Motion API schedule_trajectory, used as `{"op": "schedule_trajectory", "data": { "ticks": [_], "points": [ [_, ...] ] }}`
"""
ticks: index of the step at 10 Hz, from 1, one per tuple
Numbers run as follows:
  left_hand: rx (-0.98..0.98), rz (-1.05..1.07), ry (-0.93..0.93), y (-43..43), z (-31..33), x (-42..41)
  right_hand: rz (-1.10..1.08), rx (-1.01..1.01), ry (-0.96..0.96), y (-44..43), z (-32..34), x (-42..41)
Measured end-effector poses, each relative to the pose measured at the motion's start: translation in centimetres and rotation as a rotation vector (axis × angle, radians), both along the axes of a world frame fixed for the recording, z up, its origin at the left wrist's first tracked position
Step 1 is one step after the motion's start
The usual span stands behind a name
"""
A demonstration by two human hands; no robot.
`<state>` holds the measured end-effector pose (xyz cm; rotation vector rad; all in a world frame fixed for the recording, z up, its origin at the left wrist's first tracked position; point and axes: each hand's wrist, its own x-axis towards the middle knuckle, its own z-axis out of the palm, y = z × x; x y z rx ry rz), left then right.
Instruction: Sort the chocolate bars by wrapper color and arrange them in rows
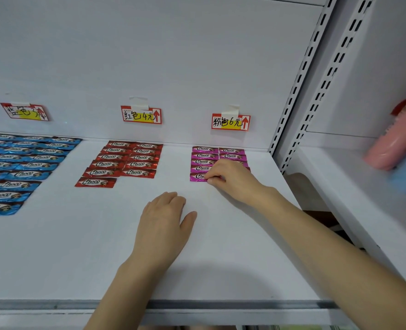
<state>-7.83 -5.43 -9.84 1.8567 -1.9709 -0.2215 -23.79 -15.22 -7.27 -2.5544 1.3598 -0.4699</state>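
Three groups of chocolate bars lie on the white shelf [54, 246]. Blue bars [23, 163] fill the left, red bars [125, 160] sit in two columns in the middle, and pink bars [204, 156] lie in two columns at the right. My right hand [230, 177] covers the lower right of the pink group, fingers curled, pinching the front pink bar [197, 176] at its right end. My left hand [163, 220] rests flat on the bare shelf in front, fingers straight, holding nothing.
Price tags hang on the back wall above each group: one at the left [24, 111], one in the middle [141, 114], one at the right [230, 121]. A slotted upright [299, 77] bounds the shelf on the right. Blurred pink and blue items [397, 148] sit on the neighbouring shelf.
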Motion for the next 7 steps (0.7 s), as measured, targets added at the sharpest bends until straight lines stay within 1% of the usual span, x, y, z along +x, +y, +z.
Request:
{"op": "schedule_trajectory", "data": {
  "ticks": [5,6,7],
  "points": [
    [-0.008,0.005,0.053,0.2,-0.1,0.0,-0.051,-0.003,-0.028,-0.2,-0.7,0.0],
    [-0.021,0.007,0.067,0.2,-0.2,0.0,-0.09,0.004,-0.081,0.1,-0.3,0.0],
    [0.008,0.022,0.046,0.3,0.2,-0.1,-0.174,0.037,-0.215,1.2,0.5,-0.6]
  ]
}}
